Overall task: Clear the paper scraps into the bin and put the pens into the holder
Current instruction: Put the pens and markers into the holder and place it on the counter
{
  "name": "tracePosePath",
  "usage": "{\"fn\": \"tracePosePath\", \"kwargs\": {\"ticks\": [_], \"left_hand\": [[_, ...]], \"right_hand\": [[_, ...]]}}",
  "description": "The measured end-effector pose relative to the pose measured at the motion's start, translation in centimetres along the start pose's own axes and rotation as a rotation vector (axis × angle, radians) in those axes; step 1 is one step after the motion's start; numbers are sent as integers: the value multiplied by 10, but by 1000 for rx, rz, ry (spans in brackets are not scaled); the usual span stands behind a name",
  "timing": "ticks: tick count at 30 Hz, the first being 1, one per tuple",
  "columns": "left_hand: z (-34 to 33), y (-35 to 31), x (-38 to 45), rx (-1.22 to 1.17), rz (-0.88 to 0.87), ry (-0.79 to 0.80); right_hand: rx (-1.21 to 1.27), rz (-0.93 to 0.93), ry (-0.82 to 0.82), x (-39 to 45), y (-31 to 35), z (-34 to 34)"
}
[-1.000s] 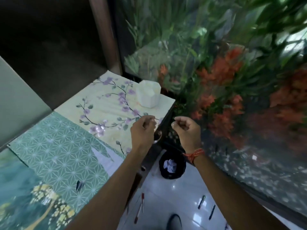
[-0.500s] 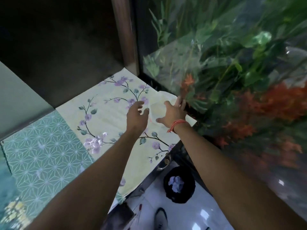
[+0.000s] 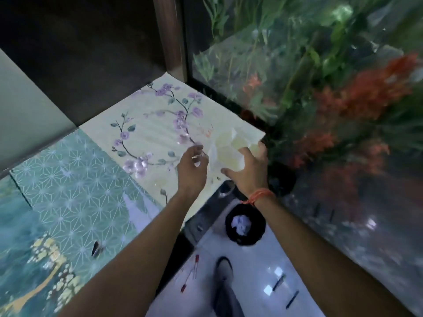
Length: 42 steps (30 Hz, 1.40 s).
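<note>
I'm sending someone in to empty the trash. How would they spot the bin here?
Start at the table with the floral cloth; just past its near right corner, on the glossy white floor beside the aquarium, stands the bin. It is small, round and black, with crumpled white paper inside, unlike the thin pens lying nearby.

both hands meet at the table's corner: right hand (image 3: 248, 170) wraps the white holder (image 3: 225, 154), left hand (image 3: 191, 167) curled beside it; bin (image 3: 246, 227) below holds crumpled paper (image 3: 240, 224).
</note>
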<state>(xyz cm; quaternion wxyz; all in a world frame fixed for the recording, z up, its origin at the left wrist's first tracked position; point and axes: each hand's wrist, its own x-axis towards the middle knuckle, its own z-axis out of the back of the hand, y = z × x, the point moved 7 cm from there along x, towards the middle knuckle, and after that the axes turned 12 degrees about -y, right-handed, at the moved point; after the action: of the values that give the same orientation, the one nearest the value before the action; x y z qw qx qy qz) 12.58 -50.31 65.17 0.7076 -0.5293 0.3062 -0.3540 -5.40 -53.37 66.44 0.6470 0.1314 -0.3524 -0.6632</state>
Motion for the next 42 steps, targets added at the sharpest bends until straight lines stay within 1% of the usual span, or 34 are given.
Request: {"fn": "tracePosePath", "kwargs": {"ticks": [5,8,11,13,15,17,20,21,22,23,24,25,26,27,29,30,31,33,36,38,40,42], "left_hand": [[33,67,-107,40,54,130],[46,103,-162,83,113,204],[46,134,-199,140,170,273],[39,162,-214,192,173,313],[33,206,-227,274,201,313],[28,266,-240,331,239,280],[6,389,-259,409,285,266],[-5,434,-267,449,273,274],[-17,478,-274,475,254,274],[-30,523,-280,487,233,267],[-42,568,-286,487,232,256],[-54,614,-292,497,222,251],[-66,658,-295,515,215,238],[-76,697,-297,522,218,224],[-96,765,-299,494,229,207],[-107,791,-298,483,200,209],[-117,810,-296,486,148,208],[-131,832,-288,491,16,140],[-150,845,-268,436,-70,51],[-159,850,-252,389,-110,-7],[-162,845,-234,361,-186,-69],[-158,835,-221,425,-287,-133]], "right_hand": [[-57,-148,-52,-150,-40,38],[-92,-241,-25,-226,-69,44],[-119,-306,24,-278,-98,37],[-137,-335,38,-302,-120,27],[-146,-356,55,-329,-154,6],[-127,-380,68,-360,-200,-29],[-128,-304,150,-417,-281,-109],[-205,-239,150,-438,-309,-136],[-245,-246,135,-458,-340,-163],[-228,-250,121,-476,-371,-191],[-209,-176,138,-494,-395,-220],[-151,-174,131,-511,-422,-249],[-132,-215,121,-527,-454,-276],[-150,-198,130,-541,-479,-300],[-157,-155,135,-561,-521,-343],[-140,-145,114,-568,-539,-358],[-129,-143,90,-572,-554,-369],[-114,-103,16,-575,-577,-385],[-108,-58,-73,-572,-593,-395],[-84,-46,-121,-573,-599,-404],[-77,-50,-151,-574,-600,-409],[-87,-47,-165,-575,-597,-410]]}}
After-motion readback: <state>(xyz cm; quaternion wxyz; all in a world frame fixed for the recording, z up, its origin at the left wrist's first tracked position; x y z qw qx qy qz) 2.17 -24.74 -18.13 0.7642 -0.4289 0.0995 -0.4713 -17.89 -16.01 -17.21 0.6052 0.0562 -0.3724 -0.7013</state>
